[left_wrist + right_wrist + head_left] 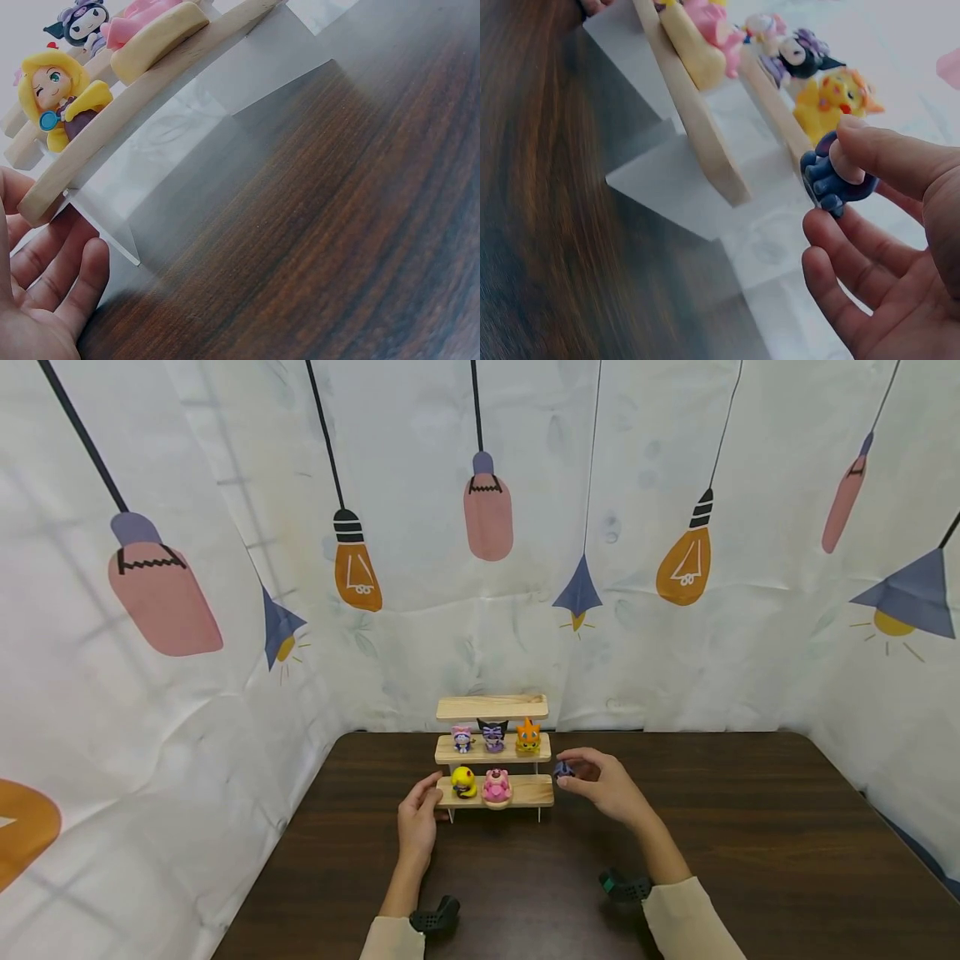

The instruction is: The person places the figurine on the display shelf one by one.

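A small dark-blue figurine (829,176) is pinched between the thumb and fingers of my right hand (600,783), just off the right end of a three-tier wooden display stand (491,707). At the stand's left end, my left hand (418,822) holds the bottom board, with several fingers (45,255) curled below it. On that board are a yellow-haired figurine (60,97) and a pink bear figurine (497,787). The middle board carries a pink-and-white figurine (462,740), a black-and-purple one (493,737) and an orange-and-yellow one (528,739).
Clear side panels (112,232) support the boards on a dark wood-grain table (720,843). Behind the table hangs a pale curtain (420,660) printed with lamps. Black straps with small devices (437,917) sit on both wrists.
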Demonstrator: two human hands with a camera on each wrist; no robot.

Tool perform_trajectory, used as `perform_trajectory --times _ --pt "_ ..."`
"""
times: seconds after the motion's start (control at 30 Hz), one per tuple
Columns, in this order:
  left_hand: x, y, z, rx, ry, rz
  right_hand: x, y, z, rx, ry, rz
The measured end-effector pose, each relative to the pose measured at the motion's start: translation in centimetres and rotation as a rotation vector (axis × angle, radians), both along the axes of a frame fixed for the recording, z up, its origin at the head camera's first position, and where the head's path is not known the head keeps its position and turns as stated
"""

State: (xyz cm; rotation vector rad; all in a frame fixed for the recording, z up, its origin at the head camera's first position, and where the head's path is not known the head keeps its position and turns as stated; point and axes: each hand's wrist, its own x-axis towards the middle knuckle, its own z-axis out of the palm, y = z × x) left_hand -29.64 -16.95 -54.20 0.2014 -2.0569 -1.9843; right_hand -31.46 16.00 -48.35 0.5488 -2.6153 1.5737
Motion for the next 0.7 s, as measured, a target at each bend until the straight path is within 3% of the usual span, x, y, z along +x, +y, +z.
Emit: perform_trajectory --times 0.2,0.47,0.7 --pt "-0.5 -0.1 -1.1 -0.012 0.021 0.014 0.1 -1.3 -0.1 -0.001 0.011 0.015" --pt "-0.3 -0.1 -0.9 -0.017 0.032 0.027 0.4 -2.9 -0.6 -0.017 0.011 0.058" --pt "-0.3 -0.1 -0.7 -0.008 0.001 -0.005 0.2 -3.9 -1.4 -0.005 0.01 0.025"
